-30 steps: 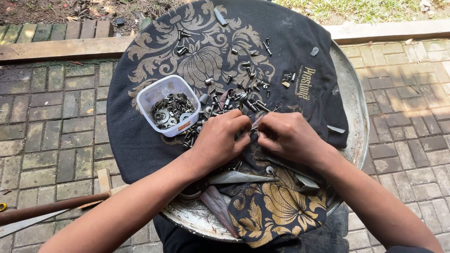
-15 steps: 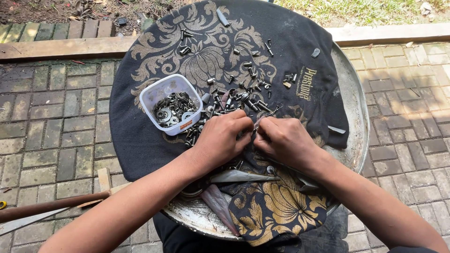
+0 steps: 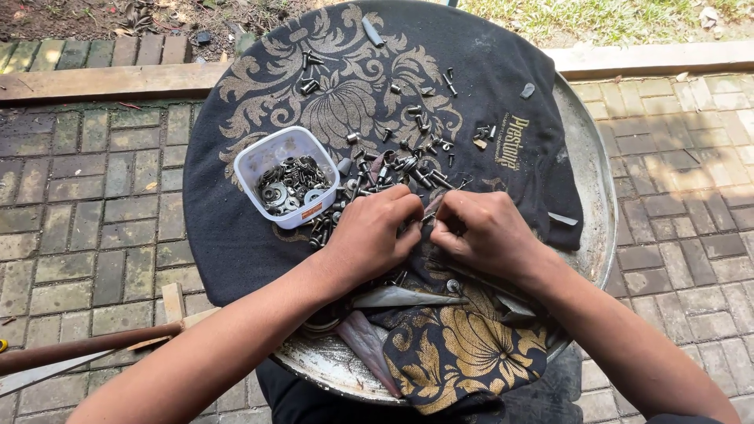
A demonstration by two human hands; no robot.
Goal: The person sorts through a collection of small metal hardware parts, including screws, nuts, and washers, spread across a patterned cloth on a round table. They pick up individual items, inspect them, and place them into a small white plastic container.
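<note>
My left hand and my right hand meet over a black cloth with a gold pattern spread on a round metal tray. Both hands pinch a small metal piece between their fingertips. Just beyond them lies a pile of dark bolts and screws. A white plastic tub with washers and nuts inside stands left of my left hand.
Brick paving surrounds the tray. A wooden plank lies at the far left, with grass beyond. A rusty rod and a wooden stick lie at the lower left. Flat metal blades rest on the tray below my hands.
Both hands stay together over the cloth, working the small piece. The view has shifted slightly; the tub and pile have not moved.
</note>
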